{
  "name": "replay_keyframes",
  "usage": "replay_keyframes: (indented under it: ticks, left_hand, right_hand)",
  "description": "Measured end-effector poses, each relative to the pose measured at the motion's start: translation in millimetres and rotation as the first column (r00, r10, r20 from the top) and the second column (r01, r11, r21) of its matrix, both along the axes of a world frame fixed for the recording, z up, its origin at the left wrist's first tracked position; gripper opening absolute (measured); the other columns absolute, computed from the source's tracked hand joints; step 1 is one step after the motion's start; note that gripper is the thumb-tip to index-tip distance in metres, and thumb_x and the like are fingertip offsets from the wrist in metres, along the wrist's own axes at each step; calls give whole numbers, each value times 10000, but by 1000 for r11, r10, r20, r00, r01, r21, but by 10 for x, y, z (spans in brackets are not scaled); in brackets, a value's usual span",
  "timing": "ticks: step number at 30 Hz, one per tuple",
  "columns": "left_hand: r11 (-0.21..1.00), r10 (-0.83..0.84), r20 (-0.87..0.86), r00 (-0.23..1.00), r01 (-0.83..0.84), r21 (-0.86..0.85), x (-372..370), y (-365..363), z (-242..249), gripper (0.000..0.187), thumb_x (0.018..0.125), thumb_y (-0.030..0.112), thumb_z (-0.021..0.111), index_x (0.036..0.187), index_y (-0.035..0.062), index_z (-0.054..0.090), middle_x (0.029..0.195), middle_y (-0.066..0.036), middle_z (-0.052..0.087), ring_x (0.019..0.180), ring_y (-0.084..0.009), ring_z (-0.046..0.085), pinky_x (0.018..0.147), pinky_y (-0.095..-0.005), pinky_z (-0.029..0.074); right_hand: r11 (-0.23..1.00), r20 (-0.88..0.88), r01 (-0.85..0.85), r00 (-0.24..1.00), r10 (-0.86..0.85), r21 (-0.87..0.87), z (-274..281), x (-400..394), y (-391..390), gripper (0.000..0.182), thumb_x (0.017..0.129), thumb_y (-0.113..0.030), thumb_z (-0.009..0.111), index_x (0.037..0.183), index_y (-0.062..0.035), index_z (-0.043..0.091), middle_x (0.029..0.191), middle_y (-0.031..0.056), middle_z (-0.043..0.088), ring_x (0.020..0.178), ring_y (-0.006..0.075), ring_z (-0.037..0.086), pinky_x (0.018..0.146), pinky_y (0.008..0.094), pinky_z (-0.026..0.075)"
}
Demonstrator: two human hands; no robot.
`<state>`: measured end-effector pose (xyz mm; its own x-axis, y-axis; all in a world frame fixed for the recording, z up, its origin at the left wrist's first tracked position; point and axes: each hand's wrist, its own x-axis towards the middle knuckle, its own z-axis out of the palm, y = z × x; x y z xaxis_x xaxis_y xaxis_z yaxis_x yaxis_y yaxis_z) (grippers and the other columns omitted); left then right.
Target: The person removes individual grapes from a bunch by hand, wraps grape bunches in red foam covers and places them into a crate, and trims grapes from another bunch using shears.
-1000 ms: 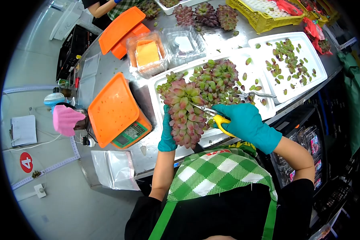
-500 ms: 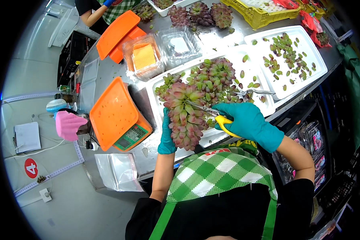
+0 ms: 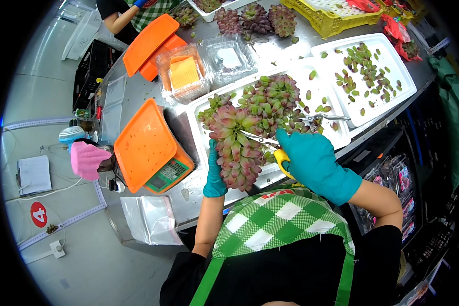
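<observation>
My left hand, in a teal glove, supports a large red-green succulent from its left side; the fingers behind the plant are partly hidden. In my right hand, also gloved, is a pair of yellow-handled scissors. Their blades point left, with the tips among the leaves near the succulent's middle. Beneath and beyond lies a white tray holding more succulents and loose leaves. Metal pliers-like snips rest at that tray's right side.
A second white tray with loose leaves stands right. Left are an orange-topped scale, a clear plastic box with a yellow sponge, and plastic bags. More succulents and a yellow crate stand behind. A co-worker's arm shows top left.
My right hand has turned and shifted slightly right and down, its back now more toward the camera. The scissors' tips stay at the succulent, which has barely moved.
</observation>
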<state>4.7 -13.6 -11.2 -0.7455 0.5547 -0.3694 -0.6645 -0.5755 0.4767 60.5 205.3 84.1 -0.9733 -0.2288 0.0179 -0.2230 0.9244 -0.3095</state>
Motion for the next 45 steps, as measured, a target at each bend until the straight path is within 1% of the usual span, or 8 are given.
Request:
replay_keyframes:
  ticks: [19,24,27,30,32,39,43,45]
  left_hand:
    - [998,38,-33,999,-37,53,2,28,-13,614,849,508,344,1301,99,264,1274,-125,374,1140,-270,412,952,-407,352]
    - [993,52,-25,998,-49,105,-27,59,-79,596,853,493,354,1287,89,289,1255,-120,397,1118,-263,435,934,-399,373]
    - [991,44,-19,999,-41,126,-20,64,-93,599,851,494,359,1285,86,293,1251,-119,402,1113,-261,440,930,-398,377]
    - [991,57,-15,998,-55,122,-10,48,-100,602,849,496,364,1282,84,296,1247,-118,407,1107,-258,446,927,-397,381]
    - [990,63,-15,998,-61,123,-13,41,-102,603,848,497,368,1281,82,298,1244,-117,410,1104,-257,449,924,-396,384]
    - [994,103,-54,993,-101,51,-54,86,-45,609,843,500,379,1275,76,306,1235,-115,421,1091,-252,462,916,-393,393]
    - [968,114,-122,986,-138,-209,-66,156,194,631,827,511,406,1264,64,319,1213,-113,443,1064,-243,487,891,-383,418]
    - [961,104,-131,986,-134,-243,-74,182,213,652,817,518,424,1261,54,318,1207,-123,445,1054,-240,495,872,-375,434]
  right_hand:
    - [923,204,109,978,-35,-369,-135,-89,86,327,725,-299,645,1000,-126,605,670,90,614,547,190,587,502,292,454]
    - [400,436,349,888,148,-847,-148,-65,171,327,775,-111,603,1094,-76,543,930,69,614,799,123,591,698,240,493]
    - [97,501,495,864,51,-863,-185,-97,229,372,775,-99,608,1121,-26,492,971,74,584,843,131,575,740,247,489]
    - [940,326,296,917,-229,-172,-617,-90,465,421,715,-282,653,1042,-52,523,846,116,595,759,219,595,643,322,474]
    - [937,353,111,906,-232,330,-710,-74,602,316,696,-283,635,929,-89,546,744,82,600,698,244,595,573,341,457]
    - [920,226,265,953,-204,-288,-505,-100,412,362,699,-267,620,1017,-112,544,767,70,614,650,257,586,562,364,452]
    - [538,499,526,840,-212,-659,-833,-68,233,414,767,-223,632,1107,-28,497,909,81,604,810,161,598,691,259,472]
    - [-82,543,551,834,100,-831,-764,-85,93,423,797,-152,596,1161,-4,440,1046,104,534,930,173,550,786,258,458]
